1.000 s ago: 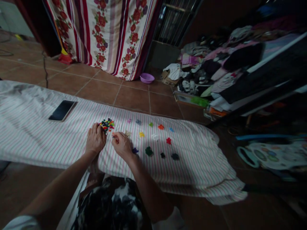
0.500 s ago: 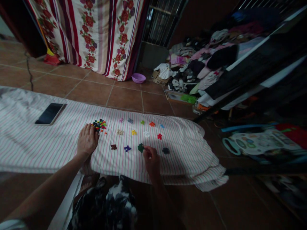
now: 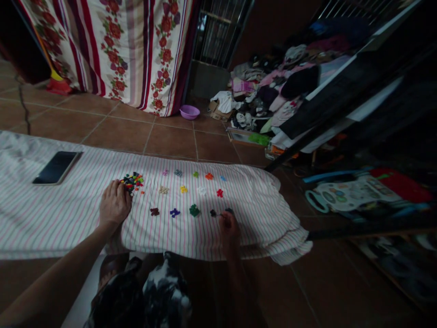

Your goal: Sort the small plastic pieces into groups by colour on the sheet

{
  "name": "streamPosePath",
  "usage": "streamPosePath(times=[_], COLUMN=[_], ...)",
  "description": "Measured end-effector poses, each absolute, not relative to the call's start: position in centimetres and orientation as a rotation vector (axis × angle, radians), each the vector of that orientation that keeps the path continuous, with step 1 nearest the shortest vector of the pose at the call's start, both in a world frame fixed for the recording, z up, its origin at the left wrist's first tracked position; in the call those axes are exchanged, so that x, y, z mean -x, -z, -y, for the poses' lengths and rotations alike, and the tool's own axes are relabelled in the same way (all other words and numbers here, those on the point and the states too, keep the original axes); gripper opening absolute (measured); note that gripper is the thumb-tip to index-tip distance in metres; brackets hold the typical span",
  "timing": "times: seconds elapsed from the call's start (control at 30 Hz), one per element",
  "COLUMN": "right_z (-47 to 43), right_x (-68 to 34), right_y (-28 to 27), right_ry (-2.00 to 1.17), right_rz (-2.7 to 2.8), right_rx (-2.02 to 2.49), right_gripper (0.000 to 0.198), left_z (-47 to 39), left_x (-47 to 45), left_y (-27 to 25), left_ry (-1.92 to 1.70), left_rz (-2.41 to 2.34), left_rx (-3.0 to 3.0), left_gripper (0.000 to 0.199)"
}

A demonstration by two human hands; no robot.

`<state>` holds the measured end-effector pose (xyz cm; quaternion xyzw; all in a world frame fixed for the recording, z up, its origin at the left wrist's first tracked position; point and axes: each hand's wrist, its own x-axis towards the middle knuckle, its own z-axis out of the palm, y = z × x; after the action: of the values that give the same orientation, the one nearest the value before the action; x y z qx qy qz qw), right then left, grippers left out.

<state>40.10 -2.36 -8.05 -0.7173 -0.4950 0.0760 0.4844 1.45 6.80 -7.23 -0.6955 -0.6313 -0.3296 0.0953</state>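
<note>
My left hand (image 3: 115,202) lies palm down on the striped cloth (image 3: 82,218), fingers stretched against the edge of a mixed pile of small coloured pieces (image 3: 135,180). At the front row, my right hand (image 3: 229,225) has thumb and fingertips pinched beside a small black cluster (image 3: 213,212); whatever is in the pinch is too small to make out. A dark grey cluster (image 3: 230,211) shows partly behind that hand. To the left sit a dark green cluster (image 3: 194,210), a dark blue one (image 3: 175,212) and a brown one (image 3: 154,212).
Further back are sorted clusters, including yellow (image 3: 183,189), red (image 3: 220,193) and orange (image 3: 209,176). A phone (image 3: 57,168) lies at the left. Beyond the cloth stand a purple basin (image 3: 189,112) and a heap of clothes (image 3: 273,86).
My right hand has moved right, from the dark green cluster to the black one, which now shows. My left hand stays by the mixed pile. The whole view has shifted slightly.
</note>
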Motion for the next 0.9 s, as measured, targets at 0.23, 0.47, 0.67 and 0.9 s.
streamPosePath(times=[0.23, 0.47, 0.67, 0.9], right_z=[2.4, 2.0, 1.3, 1.1], right_x=[-42.3, -44.5, -45.5, -45.7], right_y=[8.2, 8.3, 8.9, 10.0], right_ry=[-0.11, -0.063, -0.042, 0.028], right_rz=[1.188, 1.13, 1.166, 1.282], right_rx=[1.763, 1.839, 1.896, 1.849], right_gripper=[0.037, 0.042, 0.042, 0.04], left_z=[-6.7, -6.7, -6.7, -6.6], left_x=[-1.6, -1.5, -1.6, -1.5], left_y=[6.8, 6.9, 6.7, 6.5], left_ry=[0.922, 0.913, 0.854, 0.79], left_rz=[1.892, 1.887, 1.894, 1.896], left_rx=[2.059, 2.073, 2.069, 2.065], left_gripper=[0.042, 0.043, 0.042, 0.042])
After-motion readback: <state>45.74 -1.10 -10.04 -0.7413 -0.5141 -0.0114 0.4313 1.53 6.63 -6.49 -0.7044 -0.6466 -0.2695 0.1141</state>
